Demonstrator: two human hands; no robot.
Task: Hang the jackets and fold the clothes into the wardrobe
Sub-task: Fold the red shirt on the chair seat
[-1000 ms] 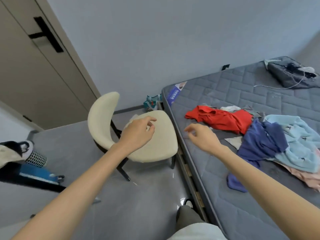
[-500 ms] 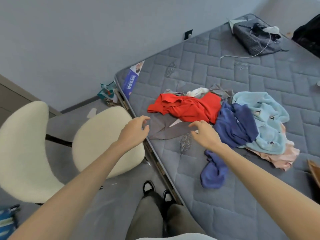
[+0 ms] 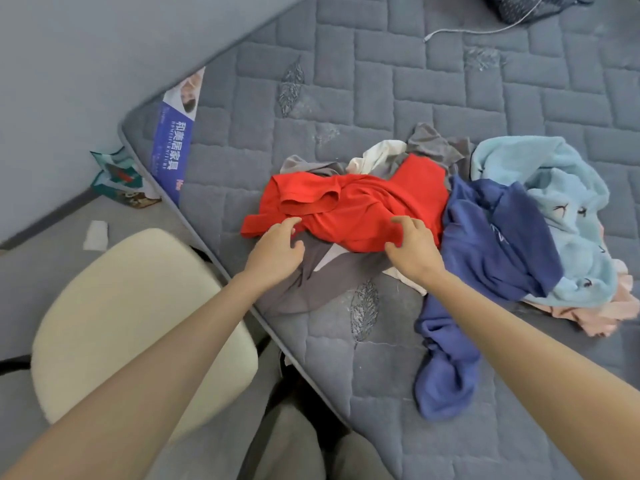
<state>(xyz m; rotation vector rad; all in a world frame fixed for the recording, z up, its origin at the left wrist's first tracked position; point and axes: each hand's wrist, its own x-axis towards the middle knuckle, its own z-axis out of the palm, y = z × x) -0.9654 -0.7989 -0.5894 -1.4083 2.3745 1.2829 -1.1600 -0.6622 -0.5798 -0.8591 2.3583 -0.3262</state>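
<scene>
My left hand [image 3: 273,252], fingers loosely spread, touches the near edge of the red shirt [image 3: 360,209] on the mattress [image 3: 381,81]. My right hand [image 3: 414,252] curls its fingers onto the shirt; whether it grips, I cannot tell.

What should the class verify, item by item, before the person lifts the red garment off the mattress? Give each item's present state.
1. Hands at the red garment: ok. The left hand and right hand are both at its near edge.
2. Secure hold: cannot tell. Neither hand plainly pinches the cloth.
3. Nothing lying on it: cannot tell. It lies over the grey garment, but its right edge meets the blue garment.
4. Flat enough to fold: not ok. It is bunched and creased.
5. Room to fold: ok. Bare mattress shows beyond the pile.
</scene>
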